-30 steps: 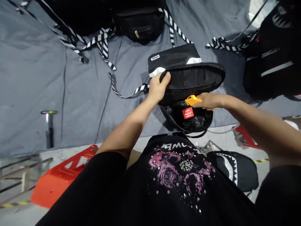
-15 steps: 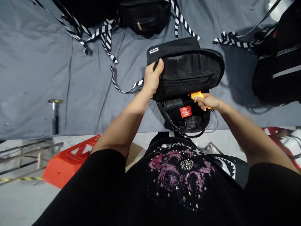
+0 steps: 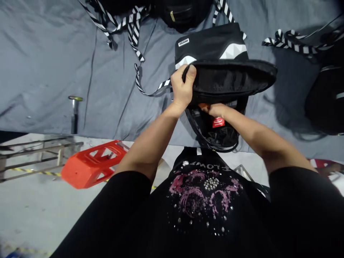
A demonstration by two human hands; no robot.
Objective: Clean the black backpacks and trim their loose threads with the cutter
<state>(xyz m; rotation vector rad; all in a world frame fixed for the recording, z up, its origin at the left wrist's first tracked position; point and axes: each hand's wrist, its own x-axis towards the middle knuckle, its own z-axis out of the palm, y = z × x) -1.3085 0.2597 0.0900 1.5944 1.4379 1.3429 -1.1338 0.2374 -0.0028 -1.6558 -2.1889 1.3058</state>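
Counter (image 3: 53, 71): spread with creased grey cloth; carries the black bag (image 3: 228, 77) right at the near edge, with at least 2 more dark bags (image 3: 185, 14) farther back and to the right.
Black bag, risk: could slide off toward the body if tugged, being so close to the edge; could fold shut over the right hand (image 3: 217, 109) if let slip by the left hand (image 3: 184, 84).
Black bag, look: soft, dark and wide open at the mouth, with shiny lining inside; marked with 2 white faceted patches (image 3: 233, 51) and 1 small pale tag (image 3: 184, 42) on the panel lying away; trailing 1 black-and-white striped strap (image 3: 164, 84) to the left.
Red plastic object (image 3: 80, 170): below the near edge, off to the left, well apart from the black bag.
Left hand: clamped with the fingers on the left end of the raised rim, keeping the mouth open.
Right hand: down inside the mouth, with fingers apparently closed on the orange tool (image 3: 204, 106); too shadowed to be sure of the exact grip.
Orange tool: mostly hidden under the rim; could snag the lining if pushed in blind.
Red label (image 3: 218, 122): inside the mouth, partly covered by the right hand; could get caught if brushed by the orange tool.
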